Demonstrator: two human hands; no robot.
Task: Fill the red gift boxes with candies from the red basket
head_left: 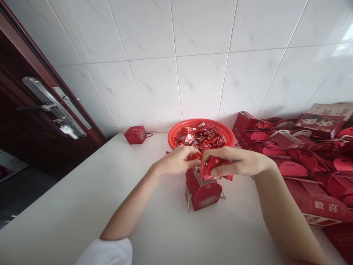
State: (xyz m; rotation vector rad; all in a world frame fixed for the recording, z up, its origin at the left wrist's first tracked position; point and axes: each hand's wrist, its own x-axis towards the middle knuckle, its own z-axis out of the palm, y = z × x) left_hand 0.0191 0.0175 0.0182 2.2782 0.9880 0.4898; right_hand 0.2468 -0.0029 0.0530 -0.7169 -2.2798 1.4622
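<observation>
A small red box [207,194] with rope handles stands on the white table, its top open. Above its opening, my right hand [237,161] is closed around several red wrapped candies [211,167]. My left hand [179,160] is at the box's upper left, fingers curled on a red wrapped candy [194,157]. Just behind both hands sits a round red basket [171,137] heaped with wrapped candies [202,137].
Many red boxes [293,169] are piled along the right side. One closed red box [135,135] stands near the tiled wall [151,88] at the back left. A dark door with a metal handle [48,106] is at the left.
</observation>
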